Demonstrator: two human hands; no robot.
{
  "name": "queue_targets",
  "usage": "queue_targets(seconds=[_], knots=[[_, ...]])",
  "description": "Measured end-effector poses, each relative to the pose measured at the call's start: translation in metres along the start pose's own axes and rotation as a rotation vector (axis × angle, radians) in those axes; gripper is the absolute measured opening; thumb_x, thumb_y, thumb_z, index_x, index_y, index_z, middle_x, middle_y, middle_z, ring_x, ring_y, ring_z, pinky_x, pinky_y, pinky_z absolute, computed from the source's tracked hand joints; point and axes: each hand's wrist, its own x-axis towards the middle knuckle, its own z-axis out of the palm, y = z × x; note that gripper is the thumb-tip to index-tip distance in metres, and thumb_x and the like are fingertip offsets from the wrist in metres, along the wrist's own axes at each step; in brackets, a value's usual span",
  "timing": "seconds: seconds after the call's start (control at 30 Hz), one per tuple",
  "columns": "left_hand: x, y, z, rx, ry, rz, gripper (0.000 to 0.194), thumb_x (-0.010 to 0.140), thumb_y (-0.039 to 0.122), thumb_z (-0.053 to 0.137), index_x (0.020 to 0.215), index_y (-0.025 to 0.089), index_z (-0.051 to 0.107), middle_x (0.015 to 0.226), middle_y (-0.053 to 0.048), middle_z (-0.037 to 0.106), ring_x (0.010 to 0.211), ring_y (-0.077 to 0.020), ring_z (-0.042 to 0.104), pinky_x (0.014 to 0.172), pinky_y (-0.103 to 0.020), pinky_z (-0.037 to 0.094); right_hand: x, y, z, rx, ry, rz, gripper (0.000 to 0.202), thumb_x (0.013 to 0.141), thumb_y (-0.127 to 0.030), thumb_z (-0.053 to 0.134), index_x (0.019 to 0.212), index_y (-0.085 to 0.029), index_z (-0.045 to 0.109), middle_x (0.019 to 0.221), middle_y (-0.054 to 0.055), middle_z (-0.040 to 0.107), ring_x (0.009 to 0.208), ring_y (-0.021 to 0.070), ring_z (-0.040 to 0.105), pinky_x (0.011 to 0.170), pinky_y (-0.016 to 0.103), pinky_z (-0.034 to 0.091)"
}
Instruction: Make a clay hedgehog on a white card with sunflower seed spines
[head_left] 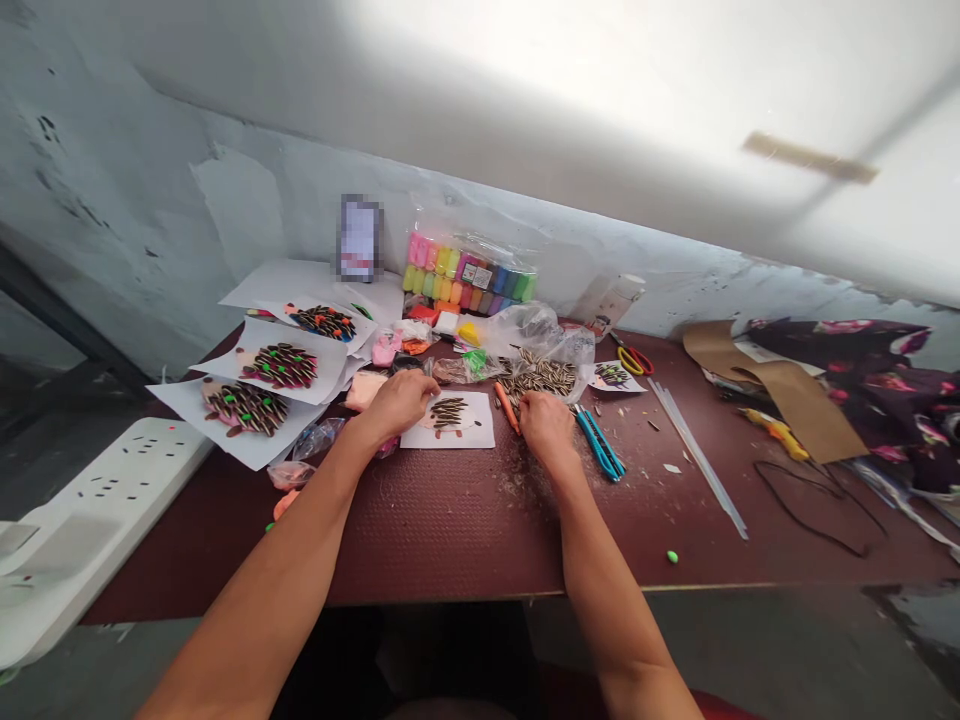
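Note:
A small white card (481,428) lies on the table with a hedgehog picture on it; rows of striped sunflower seeds (448,411) form its spines. My left hand (401,405) is at the card's left edge, fingers curled together and fingertips by its upper corner. Whatever they hold, if anything, is hidden. To the right, my right hand (546,425) reaches the near edge of a heap of loose sunflower seeds (544,372). Its fingers are bent inward and closed, and their tips are hidden. An orange-handled tool (507,408) lies just left of it, a blue utility knife (600,445) just right.
Finished-looking hedgehog sheets (281,365) are stacked at left, above a white power strip (127,490). Coloured clay packs (469,275) lean on the wall near a phone (360,238). Scissors (634,360), clear sticks (697,455) and a yellow glue gun (780,435) with its cord lie right.

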Motion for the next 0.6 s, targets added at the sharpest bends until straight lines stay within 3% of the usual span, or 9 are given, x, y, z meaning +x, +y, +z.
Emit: queue_targets(seconds=[0.6], knots=[[0.0002, 0.0002, -0.0004, 0.005, -0.001, 0.008, 0.031, 0.087, 0.012, 0.05, 0.101, 0.018, 0.077, 0.1, -0.009, 0.073, 0.096, -0.0226, 0.065, 0.089, -0.031, 0.047, 0.0011, 0.0016, 0.0034, 0.086, -0.008, -0.039, 0.019, 0.091, -0.026, 0.053, 0.093, -0.022, 0.072, 0.102, 0.009, 0.07, 0.092, 0.0211, 0.064, 0.072, 0.028, 0.041]])
